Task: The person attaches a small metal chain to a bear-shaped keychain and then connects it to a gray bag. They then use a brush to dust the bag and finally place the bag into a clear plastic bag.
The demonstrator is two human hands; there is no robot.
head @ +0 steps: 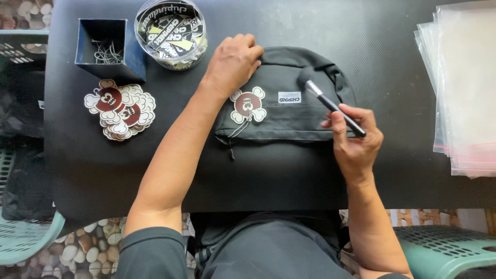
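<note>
I read this step as brushing the bag [289, 111], which lies flat mid-surface [93, 170]. My left hand [232, 62] presses palm-down on its top edge, grip empty; my right hand [356, 142] is closed on the brush [330, 103], bristles touching the fabric. The next move calls for light strokes past the skull tag [248, 106].
</note>
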